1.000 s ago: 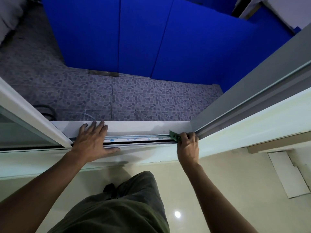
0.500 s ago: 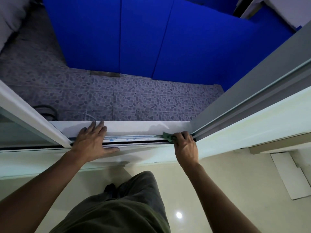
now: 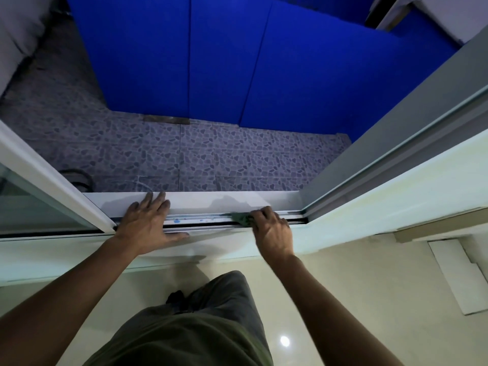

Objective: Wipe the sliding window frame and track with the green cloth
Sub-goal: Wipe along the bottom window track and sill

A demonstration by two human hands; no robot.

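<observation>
The window's bottom track [image 3: 206,221] runs left to right below me, with blue specks near its left part. My right hand [image 3: 272,229] grips a small green cloth [image 3: 241,218] and holds it down in the track, a little left of the right corner; most of the cloth is hidden under my fingers. My left hand [image 3: 148,220] lies flat with spread fingers on the white sill [image 3: 237,200] and track, next to the sliding pane's white frame [image 3: 52,180].
The glass sliding pane [image 3: 31,207] stands at the left. A grey frame post [image 3: 396,143] rises at the right. Beyond the sill lie a pebble-patterned floor [image 3: 237,159] and blue panels [image 3: 224,62]. My legs stand on a cream floor.
My right hand has slid the green cloth leftward along the track, away from the right corner. My left hand has stayed in place.
</observation>
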